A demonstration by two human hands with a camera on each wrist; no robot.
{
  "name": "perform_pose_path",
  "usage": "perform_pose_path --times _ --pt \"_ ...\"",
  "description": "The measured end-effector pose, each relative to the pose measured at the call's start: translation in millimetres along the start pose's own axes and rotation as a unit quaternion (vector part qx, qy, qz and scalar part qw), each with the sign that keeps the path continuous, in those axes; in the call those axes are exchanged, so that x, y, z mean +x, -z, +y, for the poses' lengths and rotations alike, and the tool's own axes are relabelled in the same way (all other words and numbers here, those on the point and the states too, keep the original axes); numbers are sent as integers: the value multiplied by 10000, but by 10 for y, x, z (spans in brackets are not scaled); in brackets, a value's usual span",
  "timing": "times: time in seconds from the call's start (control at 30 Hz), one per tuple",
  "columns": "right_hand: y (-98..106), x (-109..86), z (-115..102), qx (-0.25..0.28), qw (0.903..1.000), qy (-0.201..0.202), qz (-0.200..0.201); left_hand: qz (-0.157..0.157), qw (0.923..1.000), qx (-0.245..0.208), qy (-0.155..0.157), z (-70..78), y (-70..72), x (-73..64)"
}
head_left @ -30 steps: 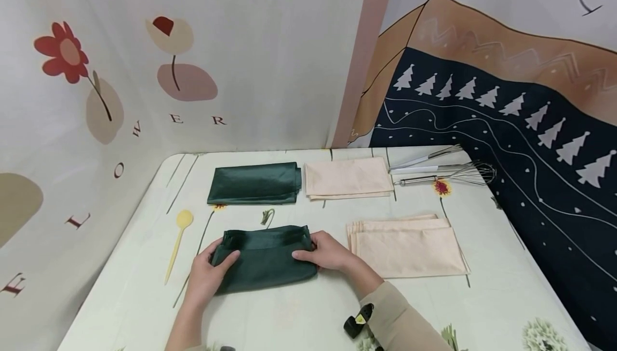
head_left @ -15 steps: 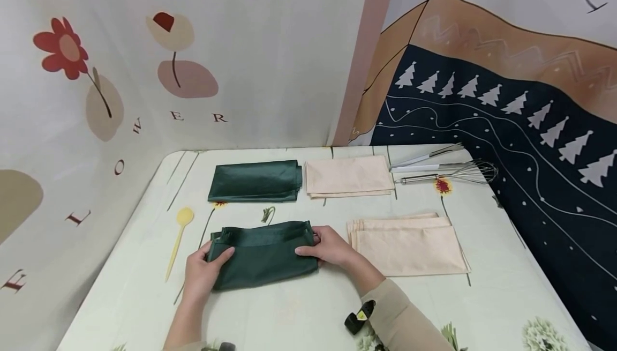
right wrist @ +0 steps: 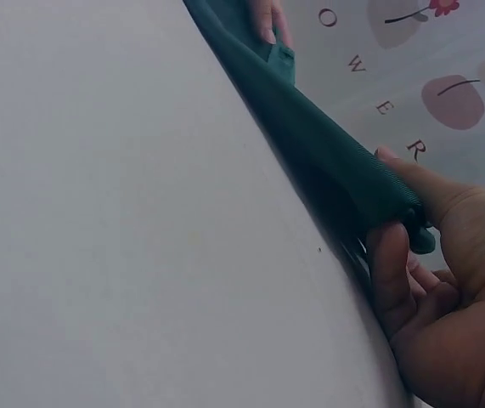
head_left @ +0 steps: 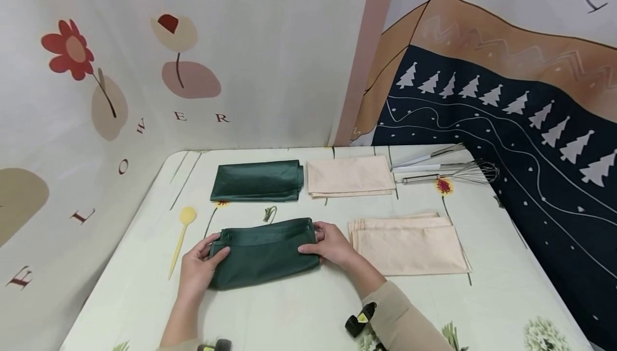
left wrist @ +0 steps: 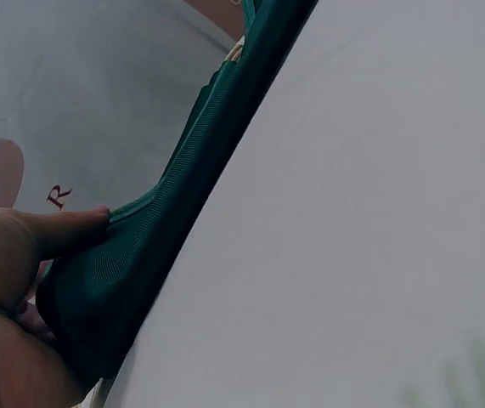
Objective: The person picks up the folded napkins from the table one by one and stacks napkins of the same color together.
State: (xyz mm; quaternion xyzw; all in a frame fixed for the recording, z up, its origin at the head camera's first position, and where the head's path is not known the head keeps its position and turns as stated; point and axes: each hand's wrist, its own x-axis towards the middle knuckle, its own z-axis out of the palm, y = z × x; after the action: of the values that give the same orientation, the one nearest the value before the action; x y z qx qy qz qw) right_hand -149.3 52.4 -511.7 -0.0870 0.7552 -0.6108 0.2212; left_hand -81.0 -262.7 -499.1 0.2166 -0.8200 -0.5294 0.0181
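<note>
A folded dark green cloth (head_left: 267,257) lies at the front of the table between both hands. My left hand (head_left: 196,266) grips its left end, thumb on top and fingers behind the edge. On the opposite end, my right hand (head_left: 333,245) pinches the cloth between the thumb above and the fingers underneath. In the right wrist view the fingers (right wrist: 391,263) curl below the folded edge of the cloth. The left wrist view shows the thumb (left wrist: 72,231) lying along the top of the cloth; the other fingers are mostly hidden there.
Behind lies another folded green cloth (head_left: 255,181), beside a folded pale pink cloth (head_left: 349,176). A second pink cloth (head_left: 409,249) sits to the right of my right hand. Whisks (head_left: 443,174) lie at the back right, and a yellow spoon (head_left: 181,236) at the left.
My left hand has shifted slightly left and down along the green cloth's left end. The right end of the cloth is a little higher in view, with my right hand still holding it.
</note>
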Motion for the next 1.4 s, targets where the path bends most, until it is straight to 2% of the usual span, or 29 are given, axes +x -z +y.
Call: perform_pose_path --times 0.23,0.47,0.73,1.03,1.4 --pt "-7 -8 10 -36 10000 -40 17 -384 9983 -238 364 -18 45 11" --pt "34 -23 -28 650 9967 -483 -78 -579 9976 -152 346 -49 73 27" --pt "104 -10 -14 945 9939 -397 -397 -622 9971 -240 379 -81 78 40" --pt "106 -6 -13 1205 9891 76 -844 -745 9959 -250 443 -97 85 53" --pt "74 28 -8 996 9916 -332 -749 -783 9958 -254 408 -111 82 66"
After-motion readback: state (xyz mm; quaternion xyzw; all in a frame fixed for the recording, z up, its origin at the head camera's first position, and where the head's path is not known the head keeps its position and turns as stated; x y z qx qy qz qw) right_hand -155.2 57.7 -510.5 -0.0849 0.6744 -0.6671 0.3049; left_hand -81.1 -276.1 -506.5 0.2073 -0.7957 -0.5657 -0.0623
